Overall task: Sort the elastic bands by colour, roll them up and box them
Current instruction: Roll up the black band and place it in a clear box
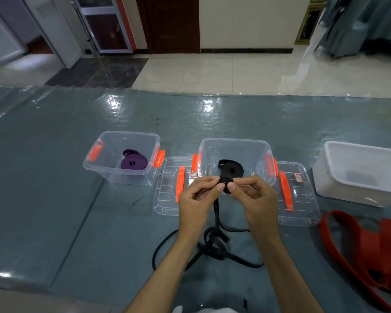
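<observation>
**A:** At the centre of the head view, what were the hands doing?

**B:** Both were raised above the table [54, 199], pinching one small black roll [225, 182] between them. The left hand [195, 199] had thumb and forefinger closed on the roll's left edge; the right hand [252, 195] gripped its right side, thumb on the face.

**A:** And the rest of that band?

**B:** The loose black band [213, 241] hung from the roll toward 6 o'clock and lay in a tangled heap on the table between the forearms.

**A:** Where were the boxes?

**B:** The middle clear box [235, 145] stood at 12 o'clock from the hands, just behind them, with a rolled black band [231, 169] already on its floor. At 10 o'clock stood the left clear box [122, 141], holding a rolled purple band [133, 162]. Both had orange latches. (I could not read the small labels on the lids.)

**A:** The lids were off?

**B:** Yes. One clear lid [167, 199] lay flat between the two boxes, partly under the left hand; another clear lid [300, 199] lay at 3 o'clock, beside the middle box.

**A:** Anything further right?

**B:** A white tub [359, 177] at 2 o'clock, and red bands [370, 245] unrolled on the table at 4 o'clock, running off the frame's edge.
</observation>
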Demonstrator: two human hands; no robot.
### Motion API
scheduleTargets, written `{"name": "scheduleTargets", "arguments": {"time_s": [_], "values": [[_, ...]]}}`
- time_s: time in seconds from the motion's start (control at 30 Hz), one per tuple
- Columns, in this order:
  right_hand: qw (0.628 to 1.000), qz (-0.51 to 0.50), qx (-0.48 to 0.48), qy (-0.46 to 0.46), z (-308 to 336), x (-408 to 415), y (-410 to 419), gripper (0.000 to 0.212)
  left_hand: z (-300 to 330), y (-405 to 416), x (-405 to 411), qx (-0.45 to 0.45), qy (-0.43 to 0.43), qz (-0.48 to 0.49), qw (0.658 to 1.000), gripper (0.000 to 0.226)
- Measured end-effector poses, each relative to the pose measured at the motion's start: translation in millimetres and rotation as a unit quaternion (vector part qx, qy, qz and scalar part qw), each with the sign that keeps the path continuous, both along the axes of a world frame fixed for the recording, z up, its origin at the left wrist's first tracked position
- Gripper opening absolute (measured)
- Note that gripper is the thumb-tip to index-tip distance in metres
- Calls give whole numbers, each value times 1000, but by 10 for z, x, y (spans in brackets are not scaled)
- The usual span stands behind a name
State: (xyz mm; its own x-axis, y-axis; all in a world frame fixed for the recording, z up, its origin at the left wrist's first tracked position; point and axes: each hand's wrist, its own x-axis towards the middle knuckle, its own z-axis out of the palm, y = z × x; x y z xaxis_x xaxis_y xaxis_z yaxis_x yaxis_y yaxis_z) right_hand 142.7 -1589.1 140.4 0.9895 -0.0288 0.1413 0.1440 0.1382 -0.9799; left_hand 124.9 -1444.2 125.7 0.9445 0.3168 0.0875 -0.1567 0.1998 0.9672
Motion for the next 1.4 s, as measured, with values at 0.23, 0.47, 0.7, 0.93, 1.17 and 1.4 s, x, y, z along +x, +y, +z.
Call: {"name": "scheduleTargets", "arguments": {"time_s": [0.23,0.47,0.7,0.93,1.17,1.4], "values": [[998,48,-38,-9,45,-1,-24,24,77,65,8,81,-18,-8,997,19],[998,-23,-39,-32,100,5,-49,10,31,-49,-66,29,-17,-17,999,14],[1000,-3,-7,-5,12,-59,-7,12,84,33,-23,92,-28,-47,994,21],[999,-6,-36,-7,77,17,-95,16,97,42,-24,57,-13,-35,998,17],[998,9,-66,-13,31,13,-146,13,136,100,8,86,-15,-69,994,25],[997,-4,-56,-55,71,4,-148,23,154,59,-26,80,-20,-51,995,21]]}}
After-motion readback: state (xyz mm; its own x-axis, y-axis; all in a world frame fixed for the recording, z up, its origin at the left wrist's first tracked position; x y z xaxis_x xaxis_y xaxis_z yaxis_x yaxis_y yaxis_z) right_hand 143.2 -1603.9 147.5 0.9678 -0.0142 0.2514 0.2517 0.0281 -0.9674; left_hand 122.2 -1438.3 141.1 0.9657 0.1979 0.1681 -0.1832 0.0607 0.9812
